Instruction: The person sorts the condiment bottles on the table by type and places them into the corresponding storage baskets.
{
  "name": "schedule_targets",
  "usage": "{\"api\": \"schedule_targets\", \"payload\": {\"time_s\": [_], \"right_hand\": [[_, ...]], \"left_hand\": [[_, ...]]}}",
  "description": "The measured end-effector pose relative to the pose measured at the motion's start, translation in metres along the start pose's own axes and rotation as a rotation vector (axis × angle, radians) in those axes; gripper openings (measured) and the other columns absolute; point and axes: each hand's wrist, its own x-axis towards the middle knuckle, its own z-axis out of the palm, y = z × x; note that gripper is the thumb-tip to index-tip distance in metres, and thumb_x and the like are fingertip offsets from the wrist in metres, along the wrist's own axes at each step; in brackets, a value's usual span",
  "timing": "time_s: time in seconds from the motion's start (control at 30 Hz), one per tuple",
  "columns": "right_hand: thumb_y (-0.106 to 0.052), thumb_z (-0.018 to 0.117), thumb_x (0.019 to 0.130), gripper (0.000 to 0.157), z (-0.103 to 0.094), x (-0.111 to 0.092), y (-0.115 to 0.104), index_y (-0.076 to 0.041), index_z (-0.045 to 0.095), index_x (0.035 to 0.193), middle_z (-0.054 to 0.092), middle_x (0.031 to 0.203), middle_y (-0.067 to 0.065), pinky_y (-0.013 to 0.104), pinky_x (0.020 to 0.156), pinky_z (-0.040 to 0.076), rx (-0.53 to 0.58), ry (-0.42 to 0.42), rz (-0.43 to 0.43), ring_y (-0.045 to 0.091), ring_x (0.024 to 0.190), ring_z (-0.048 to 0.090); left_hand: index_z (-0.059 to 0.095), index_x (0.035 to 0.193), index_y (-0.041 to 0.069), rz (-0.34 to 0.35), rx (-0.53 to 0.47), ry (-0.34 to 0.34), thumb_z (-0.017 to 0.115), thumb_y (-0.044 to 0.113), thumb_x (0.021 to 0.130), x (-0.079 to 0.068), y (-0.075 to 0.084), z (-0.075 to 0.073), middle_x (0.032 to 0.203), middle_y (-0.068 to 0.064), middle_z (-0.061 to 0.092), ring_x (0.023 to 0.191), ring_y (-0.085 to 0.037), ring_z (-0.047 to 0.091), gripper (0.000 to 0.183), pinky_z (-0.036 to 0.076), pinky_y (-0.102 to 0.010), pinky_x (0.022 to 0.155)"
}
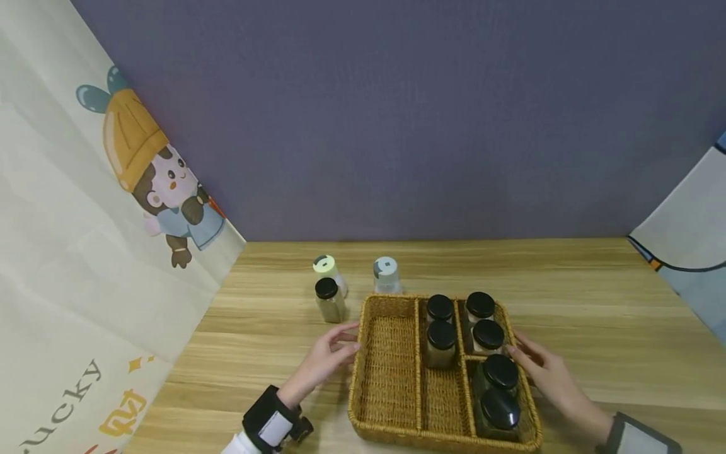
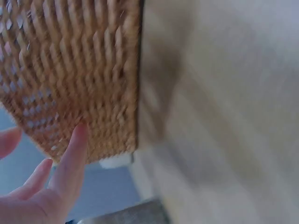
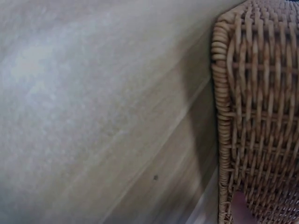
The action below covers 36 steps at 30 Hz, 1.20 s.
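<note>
A woven basket (image 1: 391,366) with dividers sits on the table between both hands. My left hand (image 1: 329,356) is at its left side; in the left wrist view a nearly straight index finger (image 2: 70,161) touches the woven wall (image 2: 79,70). At the right side, my right hand (image 1: 547,372) has its fingertips against the wall near the rim, and a fingertip (image 3: 242,210) shows low on the weave in the right wrist view. Two black-lidded jars (image 1: 441,343) stand in the middle section. More such jars fill the two right sections (image 1: 488,334). The left section holds nothing.
Behind the basket's left corner stand a black-lidded jar (image 1: 330,302), a bottle with a pale yellow-green cap (image 1: 326,265) and a white-capped bottle (image 1: 387,274). A dark partition (image 1: 420,126) rises at the table's back edge; a printed cloth (image 1: 74,252) hangs at left.
</note>
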Motion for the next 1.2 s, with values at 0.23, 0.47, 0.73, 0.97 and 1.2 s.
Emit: {"api": "schedule_targets", "payload": {"time_s": [0.23,0.47,0.73,0.97,1.2], "right_hand": [[-0.034,0.042,0.093,0.058,0.002,0.001,0.001,0.007,0.031,0.133,0.041,0.124,0.034,0.030,0.068,0.051,-0.072,0.051,-0.052,0.041,0.103,0.049],[-0.033,0.041,0.093,0.058,0.004,0.000,0.001,0.010,0.032,0.130,0.039,0.124,0.034,0.040,0.075,0.050,-0.062,0.065,-0.062,0.043,0.106,0.047],[-0.031,0.042,0.093,0.056,0.005,0.001,0.001,0.012,0.035,0.128,0.043,0.122,0.034,0.022,0.067,0.049,-0.064,0.094,-0.084,0.039,0.103,0.050],[-0.030,0.042,0.093,0.055,0.005,0.000,0.000,0.013,0.036,0.127,0.041,0.124,0.034,0.022,0.069,0.048,-0.059,0.094,-0.092,0.040,0.105,0.049],[-0.031,0.042,0.093,0.055,0.006,0.000,0.001,0.012,0.036,0.128,0.042,0.122,0.034,0.027,0.071,0.050,-0.052,0.095,-0.088,0.040,0.104,0.050]], "left_hand": [[0.050,0.113,-0.012,0.131,0.132,0.114,0.054,-0.003,0.083,0.007,0.034,-0.017,0.100,-0.027,0.056,0.084,-0.038,0.058,0.032,0.054,-0.032,0.071],[0.061,0.103,-0.004,0.314,0.367,0.300,0.058,0.000,0.082,0.020,0.046,-0.041,0.091,-0.016,0.063,0.076,-0.026,0.061,0.022,0.054,-0.024,0.063],[0.061,0.106,0.000,0.434,0.738,0.353,0.065,0.009,0.079,0.036,0.043,-0.055,0.100,-0.014,0.060,0.090,-0.027,0.058,0.028,0.052,-0.037,0.073],[0.054,0.115,-0.001,0.346,0.839,0.265,0.068,0.012,0.077,0.049,0.035,-0.058,0.108,-0.018,0.053,0.094,-0.029,0.054,0.042,0.050,-0.039,0.079],[0.054,0.113,-0.003,0.332,0.851,0.231,0.067,0.009,0.077,0.058,0.032,-0.059,0.109,-0.022,0.051,0.097,-0.033,0.052,0.040,0.048,-0.042,0.082]]}}
